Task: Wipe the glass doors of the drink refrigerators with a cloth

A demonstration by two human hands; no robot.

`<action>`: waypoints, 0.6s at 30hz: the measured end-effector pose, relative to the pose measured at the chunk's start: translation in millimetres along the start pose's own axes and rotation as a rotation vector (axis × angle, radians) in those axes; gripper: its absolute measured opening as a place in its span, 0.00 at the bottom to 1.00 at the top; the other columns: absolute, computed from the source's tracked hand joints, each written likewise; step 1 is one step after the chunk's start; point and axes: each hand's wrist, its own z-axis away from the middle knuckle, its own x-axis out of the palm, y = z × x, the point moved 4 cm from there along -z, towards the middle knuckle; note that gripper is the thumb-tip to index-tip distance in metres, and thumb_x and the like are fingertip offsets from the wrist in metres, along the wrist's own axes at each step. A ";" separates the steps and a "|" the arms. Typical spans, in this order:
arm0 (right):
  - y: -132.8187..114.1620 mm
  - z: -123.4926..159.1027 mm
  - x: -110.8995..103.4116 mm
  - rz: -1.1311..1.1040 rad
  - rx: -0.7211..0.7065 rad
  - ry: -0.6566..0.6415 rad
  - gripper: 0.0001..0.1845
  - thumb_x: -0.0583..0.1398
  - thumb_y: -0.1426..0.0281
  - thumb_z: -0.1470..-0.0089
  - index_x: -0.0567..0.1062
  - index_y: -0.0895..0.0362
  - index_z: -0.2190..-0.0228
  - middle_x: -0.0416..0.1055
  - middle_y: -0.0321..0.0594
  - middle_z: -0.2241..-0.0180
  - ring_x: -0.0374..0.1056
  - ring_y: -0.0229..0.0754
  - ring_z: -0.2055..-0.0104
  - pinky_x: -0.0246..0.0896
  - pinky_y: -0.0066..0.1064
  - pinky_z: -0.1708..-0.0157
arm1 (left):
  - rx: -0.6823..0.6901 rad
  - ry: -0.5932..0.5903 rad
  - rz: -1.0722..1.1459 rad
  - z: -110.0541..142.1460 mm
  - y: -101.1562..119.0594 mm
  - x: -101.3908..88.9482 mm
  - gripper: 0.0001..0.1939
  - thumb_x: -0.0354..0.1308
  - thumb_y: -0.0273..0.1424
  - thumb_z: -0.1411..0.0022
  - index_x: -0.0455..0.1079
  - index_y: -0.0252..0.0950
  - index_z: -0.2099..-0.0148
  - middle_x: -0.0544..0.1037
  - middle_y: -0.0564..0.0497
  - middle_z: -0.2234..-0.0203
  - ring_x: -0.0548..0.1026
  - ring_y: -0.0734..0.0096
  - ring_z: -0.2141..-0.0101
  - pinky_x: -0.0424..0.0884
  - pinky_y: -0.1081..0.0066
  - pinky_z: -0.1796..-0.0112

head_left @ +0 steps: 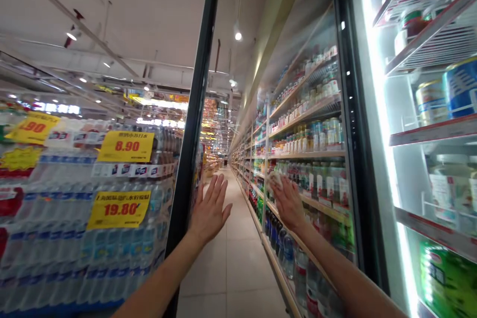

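Note:
A glass door in a black frame stands swung open in front of me, and the store aisle and cooler shelves show in its pane. My left hand is open, its fingers stretched out and its palm towards the glass, close to the door's left upright; whether it touches cannot be told. Farther right, my right hand holds a crumpled pale cloth up at the pane. Part of the cloth is hidden behind the fingers.
On the right is a lit cooler with wire shelves, cans, jars and a green package. Stacked packs of bottled water with yellow price signs stand on the left. Tiled floor shows below through the glass.

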 end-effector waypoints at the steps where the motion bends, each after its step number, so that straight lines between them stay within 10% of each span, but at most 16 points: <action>1: 0.0 -4.0 0.0 0.013 -0.001 0.004 0.24 0.48 0.71 0.44 0.63 0.49 0.46 0.50 0.41 0.39 0.44 0.47 0.37 0.43 0.48 0.41 | 0.003 -0.002 -0.005 0.6 -2.4 -1.3 0.35 0.48 0.41 0.40 0.42 0.35 0.35 0.56 0.44 0.40 0.52 0.61 0.40 0.41 0.56 0.41; 5: 20.3 -24.7 -8.7 0.086 0.485 0.250 0.26 0.45 0.69 0.43 0.57 0.57 0.43 0.48 0.51 0.39 0.42 0.54 0.36 0.44 0.56 0.44 | -0.002 -0.010 -0.013 4.4 -9.0 -6.6 0.35 0.48 0.40 0.40 0.40 0.34 0.35 0.55 0.43 0.40 0.51 0.61 0.39 0.42 0.56 0.41; 12: -71.9 -43.9 8.9 -0.030 -0.206 -0.062 0.27 0.49 0.73 0.46 0.60 0.47 0.45 0.49 0.38 0.38 0.40 0.45 0.36 0.39 0.46 0.40 | 0.018 -0.020 -0.027 7.1 -10.7 -16.2 0.33 0.48 0.38 0.40 0.44 0.31 0.36 0.55 0.42 0.40 0.49 0.61 0.39 0.43 0.57 0.41; 16: -52.1 -68.8 -1.3 0.029 0.272 0.179 0.26 0.46 0.71 0.43 0.58 0.53 0.43 0.49 0.46 0.39 0.42 0.50 0.36 0.41 0.52 0.43 | 0.050 0.005 -0.042 6.3 -9.7 -29.1 0.31 0.47 0.39 0.39 0.48 0.30 0.38 0.55 0.42 0.40 0.48 0.62 0.39 0.41 0.60 0.40; 18: -67.3 -71.5 1.2 0.018 0.260 0.162 0.25 0.46 0.71 0.43 0.59 0.55 0.43 0.49 0.48 0.39 0.41 0.51 0.36 0.41 0.51 0.43 | 0.046 0.017 -0.046 5.4 -9.7 -34.9 0.31 0.47 0.38 0.39 0.48 0.30 0.38 0.56 0.42 0.40 0.49 0.63 0.39 0.41 0.59 0.40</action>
